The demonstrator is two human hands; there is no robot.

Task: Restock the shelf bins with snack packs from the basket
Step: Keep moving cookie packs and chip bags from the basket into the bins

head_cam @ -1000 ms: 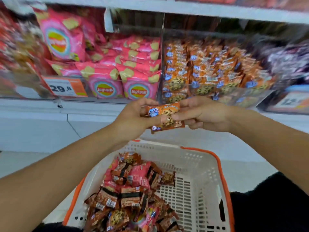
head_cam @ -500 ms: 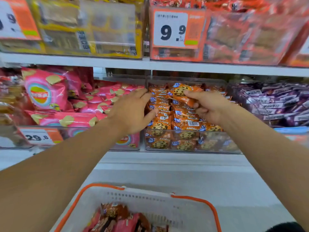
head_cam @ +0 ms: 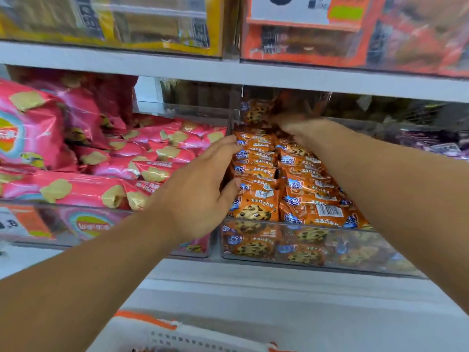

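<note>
Both hands reach into the shelf. The left hand (head_cam: pixel 200 184) has its fingers straight and spread, laid against the left side of the stack of orange cookie packs (head_cam: pixel 284 184) in the clear bin (head_cam: pixel 253 252), with the thumb touching a front pack. The right hand (head_cam: pixel 304 129) is further back, over the rear of the same stack, blurred; its fingers look bent toward a cookie pack standing at the back (head_cam: pixel 256 113), but I cannot tell whether they pinch it or only touch it.

Left of the left hand, a neighbouring clear bin (head_cam: pixel 63 237) holds pink chip bags (head_cam: pixel 142 161), with a larger pink bag standing at the far left. Right of the right arm, purple packs (head_cam: pixel 436 146) show, blurred. Above both hands runs a grey shelf board (head_cam: pixel 177 69), and above it sit a yellow-edged bin (head_cam: pixel 109 24) and an orange one with a price tag (head_cam: pixel 299 8).

Below the arms, at the bottom edge, the white rim of the basket (head_cam: pixel 182 339) with its orange handle shows, only a sliver of its contents visible.
</note>
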